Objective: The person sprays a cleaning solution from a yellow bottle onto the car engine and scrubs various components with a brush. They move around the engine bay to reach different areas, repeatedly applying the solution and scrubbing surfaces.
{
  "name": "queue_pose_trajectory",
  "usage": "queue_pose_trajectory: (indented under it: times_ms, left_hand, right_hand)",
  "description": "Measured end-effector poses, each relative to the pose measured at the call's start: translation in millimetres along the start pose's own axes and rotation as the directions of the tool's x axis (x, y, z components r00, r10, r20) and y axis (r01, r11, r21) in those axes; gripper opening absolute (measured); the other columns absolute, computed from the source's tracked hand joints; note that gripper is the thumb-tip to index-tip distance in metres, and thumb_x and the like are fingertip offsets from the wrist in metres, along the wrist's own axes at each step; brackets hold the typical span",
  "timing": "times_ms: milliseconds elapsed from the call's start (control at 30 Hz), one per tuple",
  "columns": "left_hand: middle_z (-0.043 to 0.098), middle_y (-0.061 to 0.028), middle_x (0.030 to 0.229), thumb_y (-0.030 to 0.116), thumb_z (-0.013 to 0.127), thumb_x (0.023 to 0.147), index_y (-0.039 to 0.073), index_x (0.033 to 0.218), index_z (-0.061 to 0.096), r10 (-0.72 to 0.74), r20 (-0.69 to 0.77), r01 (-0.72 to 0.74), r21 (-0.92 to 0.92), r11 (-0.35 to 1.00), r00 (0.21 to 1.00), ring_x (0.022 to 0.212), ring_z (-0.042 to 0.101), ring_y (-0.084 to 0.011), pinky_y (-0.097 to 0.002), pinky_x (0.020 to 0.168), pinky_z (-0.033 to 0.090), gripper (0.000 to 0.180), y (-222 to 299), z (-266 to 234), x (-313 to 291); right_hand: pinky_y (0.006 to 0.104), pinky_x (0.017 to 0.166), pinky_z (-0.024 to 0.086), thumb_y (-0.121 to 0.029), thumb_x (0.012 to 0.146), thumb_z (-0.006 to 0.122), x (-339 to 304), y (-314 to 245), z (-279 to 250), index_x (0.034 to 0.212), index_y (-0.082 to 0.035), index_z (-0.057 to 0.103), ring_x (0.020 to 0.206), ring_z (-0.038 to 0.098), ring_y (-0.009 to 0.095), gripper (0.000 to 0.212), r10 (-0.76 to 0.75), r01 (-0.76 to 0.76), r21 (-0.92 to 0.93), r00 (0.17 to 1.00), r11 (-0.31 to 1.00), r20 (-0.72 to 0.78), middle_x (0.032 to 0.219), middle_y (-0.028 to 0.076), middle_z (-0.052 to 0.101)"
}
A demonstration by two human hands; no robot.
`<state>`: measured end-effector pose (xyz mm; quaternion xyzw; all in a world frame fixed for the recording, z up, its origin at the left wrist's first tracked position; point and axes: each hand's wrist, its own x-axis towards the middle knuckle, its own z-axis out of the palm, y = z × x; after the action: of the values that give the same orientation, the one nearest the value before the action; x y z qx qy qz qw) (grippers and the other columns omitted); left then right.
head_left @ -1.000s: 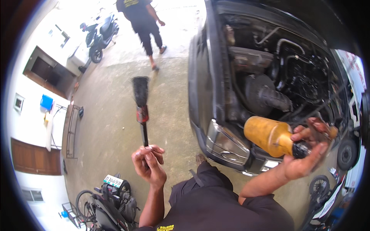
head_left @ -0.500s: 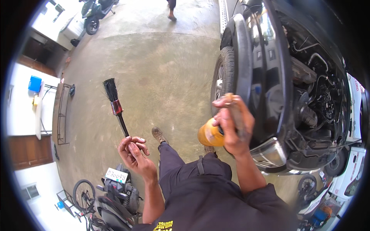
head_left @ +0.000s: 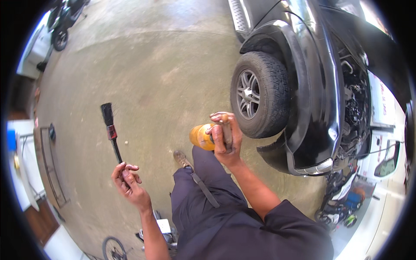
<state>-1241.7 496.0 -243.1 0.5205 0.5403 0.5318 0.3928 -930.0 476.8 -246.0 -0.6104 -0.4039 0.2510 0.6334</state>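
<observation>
A round brush [head_left: 112, 132] with black bristles, a red collar and a black handle points up and away from my left hand [head_left: 131, 184]. The fingertips and thumb of that hand pinch the end of its handle. My right hand [head_left: 227, 138] is wrapped round the grip at the top of a yellow spray bottle [head_left: 201, 137], whose body tilts out to the left. Its fingers hide much of the sprayer head. Both hands are in the air above the floor, apart from each other, with dark smudges on the fingers.
On the right stands a black vehicle [head_left: 303, 86] with its engine bay [head_left: 356, 102] exposed and its front wheel [head_left: 260, 94] turned outward. Motorcycles [head_left: 342, 199] are parked beyond its front. A metal rack [head_left: 54, 167] lies along the left. Behind me is a bicycle wheel [head_left: 114, 249].
My view has turned toward the right and shows more of the front wheel. Both hands sit further left in view, still holding the brush and the bottle. A walking person has left the view.
</observation>
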Motion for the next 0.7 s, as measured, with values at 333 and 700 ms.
queue_pose_trajectory:
  times_ms: [333,700]
  left_hand:
    - [0.069,-0.0094,0.113,0.012,0.05,0.125,0.004,0.15,0.06,-0.054,0.144,0.058,-0.025,0.998,0.988,0.098,0.066,-0.0134,-0.0255,0.067,0.045,0.029,-59.9,94.0,223.9]
    - [0.07,-0.0091,0.11,0.011,0.049,0.126,0.003,0.148,0.062,-0.048,0.185,0.04,0.048,0.998,0.982,0.091,0.061,-0.0084,-0.026,0.068,0.044,0.027,-76.8,191.0,506.3]
  right_hand:
    - [0.0405,0.081,0.06,-0.01,0.11,0.072,143.1,60.7,77.1,0.127,0.0,0.07,0.098,0.074,0.028,0.02,-0.075,0.025,-0.268,0.982,0.963,-0.176,0.123,0.017,0.074]
    - [0.0396,0.083,0.063,-0.005,0.103,0.079,361.6,104.8,192.6,0.123,-0.002,0.071,0.107,0.078,0.03,0.021,-0.161,0.109,-0.34,0.978,0.934,-0.129,0.125,0.017,0.074]
